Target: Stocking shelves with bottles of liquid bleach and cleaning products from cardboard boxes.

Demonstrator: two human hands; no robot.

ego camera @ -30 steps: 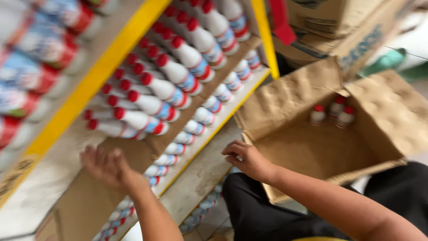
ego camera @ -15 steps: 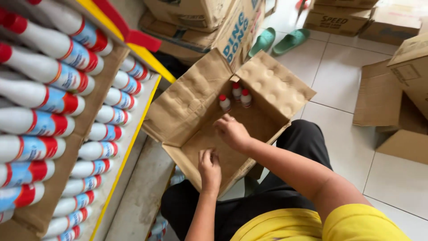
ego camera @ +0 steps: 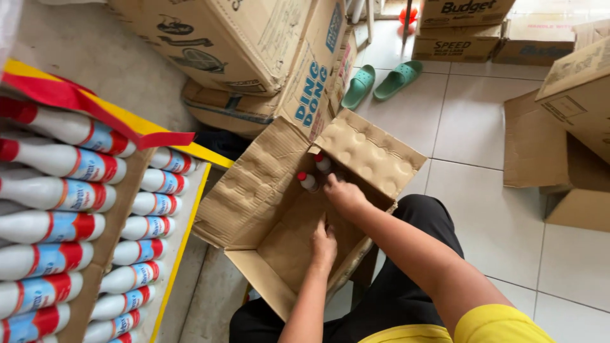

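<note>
The right hand is deep in the open cardboard box, up in the far corner. Its fingers curl down around the small white bottles with red caps that stand there, and they touch them. The grip looks bent around one bottle, but I cannot tell if it is shut tight. The left hand lies flat on the brown bottom of the box, with the fingers close together and holding nothing.

The box is soft brown card. Its flaps stick out to all sides, and the flaps are bumpy with round dents. The box rests on the person's lap, on black trousers. A bit of yellow shirt shows at the bottom edge.

To the left stands a shelf with a yellow rim. Many white bottles lie on their sides in rows there, packed close. They are smooth and shiny, with red caps and bands of red and light blue around them. A red strip runs across the top of the shelf.

Behind the open box, big cardboard boxes are piled up, with blue letters and dark drawings on their sides. More brown boxes stand to the right. The floor is made of pale, shiny square tiles. Two green slippers lie on it, near the pile.
</note>
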